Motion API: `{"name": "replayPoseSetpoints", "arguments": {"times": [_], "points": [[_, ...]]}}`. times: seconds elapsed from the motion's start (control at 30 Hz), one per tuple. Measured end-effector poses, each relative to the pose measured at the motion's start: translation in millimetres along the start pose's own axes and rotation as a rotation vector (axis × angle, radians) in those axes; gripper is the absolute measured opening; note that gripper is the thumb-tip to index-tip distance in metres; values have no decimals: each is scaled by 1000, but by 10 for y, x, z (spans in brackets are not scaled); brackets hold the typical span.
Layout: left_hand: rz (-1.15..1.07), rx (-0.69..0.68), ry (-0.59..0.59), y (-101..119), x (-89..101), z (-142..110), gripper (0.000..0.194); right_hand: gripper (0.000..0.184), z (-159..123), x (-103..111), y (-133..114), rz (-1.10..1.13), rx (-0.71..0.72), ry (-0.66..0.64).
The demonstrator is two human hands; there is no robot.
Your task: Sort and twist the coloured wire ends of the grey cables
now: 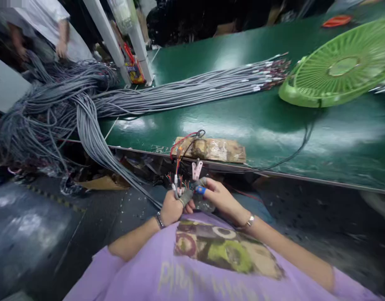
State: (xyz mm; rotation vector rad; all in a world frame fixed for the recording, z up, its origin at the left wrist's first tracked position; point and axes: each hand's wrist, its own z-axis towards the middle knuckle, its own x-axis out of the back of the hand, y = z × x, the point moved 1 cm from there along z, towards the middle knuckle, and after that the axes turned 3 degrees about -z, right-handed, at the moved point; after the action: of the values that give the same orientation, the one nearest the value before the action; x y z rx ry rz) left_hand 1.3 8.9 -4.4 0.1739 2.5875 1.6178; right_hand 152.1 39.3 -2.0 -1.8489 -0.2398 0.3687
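Observation:
My left hand (173, 207) is closed around the ends of several grey cables (175, 184), whose thin coloured wires fan out above the fist. Close beside it, my right hand (215, 193) has thumb and index finger pinched near those wire ends; what sits between the fingertips is too small to make out. Grey wrapping covers some fingertips, and a blue band (200, 190) circles one finger of the right hand. Just beyond the hands, a pink clip (197, 170) stands at the table edge by a taped cardboard strip (222, 150) with red and black leads.
A long bundle of grey cables (179, 94) lies across the green table (242, 121), running from a heaped pile (44, 104) at left. A green fan (342, 67) stands at right, its cord crossing the tabletop. A white post (137, 42) rises at the back. Another person's hand (62, 48) is at upper left.

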Motion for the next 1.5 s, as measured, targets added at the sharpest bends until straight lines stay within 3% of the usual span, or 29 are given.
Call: {"name": "replayPoseSetpoints", "arguments": {"times": [0.27,0.63,0.87,1.07,1.5], "points": [[18,-9,-43,-13,28,15,58,38,66,-31,4,-36,18,-63],[-24,-21,-35,53,41,-8,62,31,31,-62,146,200,-84,80],[-80,25,-167,216,112,3,59,32,141,50,111,546,-133,46],[-144,27,-323,284,171,180,58,40,372,40,-54,573,-133,-55],[-213,70,-448,201,162,379,51,36,496,-79,22,670,-58,53]]}}
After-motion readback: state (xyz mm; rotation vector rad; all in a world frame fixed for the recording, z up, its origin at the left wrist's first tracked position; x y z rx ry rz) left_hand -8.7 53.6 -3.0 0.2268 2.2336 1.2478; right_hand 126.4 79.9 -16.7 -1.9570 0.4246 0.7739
